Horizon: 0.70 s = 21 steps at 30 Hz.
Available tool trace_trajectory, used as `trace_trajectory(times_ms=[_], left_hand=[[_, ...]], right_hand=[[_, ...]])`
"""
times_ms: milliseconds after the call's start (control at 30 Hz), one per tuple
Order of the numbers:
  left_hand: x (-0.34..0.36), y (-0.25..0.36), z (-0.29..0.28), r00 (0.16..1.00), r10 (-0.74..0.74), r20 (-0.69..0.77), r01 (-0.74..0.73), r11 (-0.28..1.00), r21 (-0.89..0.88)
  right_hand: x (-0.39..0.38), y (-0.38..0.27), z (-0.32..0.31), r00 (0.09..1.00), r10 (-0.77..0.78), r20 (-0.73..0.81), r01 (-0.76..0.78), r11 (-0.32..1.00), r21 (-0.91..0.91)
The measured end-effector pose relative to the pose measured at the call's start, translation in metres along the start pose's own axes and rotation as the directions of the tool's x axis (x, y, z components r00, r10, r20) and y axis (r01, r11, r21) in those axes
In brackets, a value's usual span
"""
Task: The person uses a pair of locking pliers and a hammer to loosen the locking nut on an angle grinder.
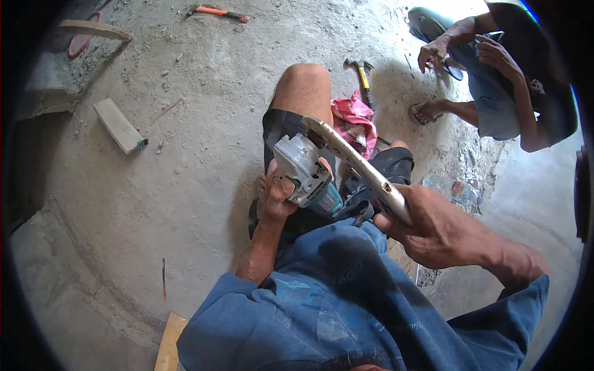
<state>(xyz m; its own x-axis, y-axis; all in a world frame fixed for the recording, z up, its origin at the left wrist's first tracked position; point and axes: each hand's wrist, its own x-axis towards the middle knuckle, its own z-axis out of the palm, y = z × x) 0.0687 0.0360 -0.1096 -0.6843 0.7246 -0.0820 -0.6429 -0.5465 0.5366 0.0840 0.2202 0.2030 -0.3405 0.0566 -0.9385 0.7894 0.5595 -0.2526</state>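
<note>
My left hand (pixel 279 193) is closed around a handheld power tool (pixel 301 166) with a silver metal head and a teal body. The tool is tilted in my lap, close to my knees. In my right hand (pixel 427 226) is the near end of a long, worn metal bar-like tool (pixel 362 164) with a slot near my grip. It slants up and left, and its far end overlaps the top of the power tool's head; whether they touch or are joined I cannot tell. My right fingertips are mostly hidden beneath the bar.
Beyond my knees lie a pink cloth (pixel 356 120) and a yellow-handled hammer (pixel 363 80). An orange-handled hammer (pixel 218 12) is farther off. A pale block (pixel 120 127) lies left on the rough floor. At right, a person (pixel 495 93) sits near a plastic bottle (pixel 464 193).
</note>
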Motion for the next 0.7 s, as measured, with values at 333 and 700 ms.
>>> trace_trajectory(times_ms=[333,700], left_hand=[[0.003,0.006,0.000,0.999,0.002,0.050,-0.003,1.000,0.013],[0.006,0.008,0.009,1.000,-0.019,0.011,0.019,0.999,-0.044]], right_hand=[[0.034,0.050,0.029,0.929,-0.297,-0.220,0.316,0.947,0.058],[0.061,0.071,0.035,0.867,-0.414,-0.277,0.440,0.897,0.034]])
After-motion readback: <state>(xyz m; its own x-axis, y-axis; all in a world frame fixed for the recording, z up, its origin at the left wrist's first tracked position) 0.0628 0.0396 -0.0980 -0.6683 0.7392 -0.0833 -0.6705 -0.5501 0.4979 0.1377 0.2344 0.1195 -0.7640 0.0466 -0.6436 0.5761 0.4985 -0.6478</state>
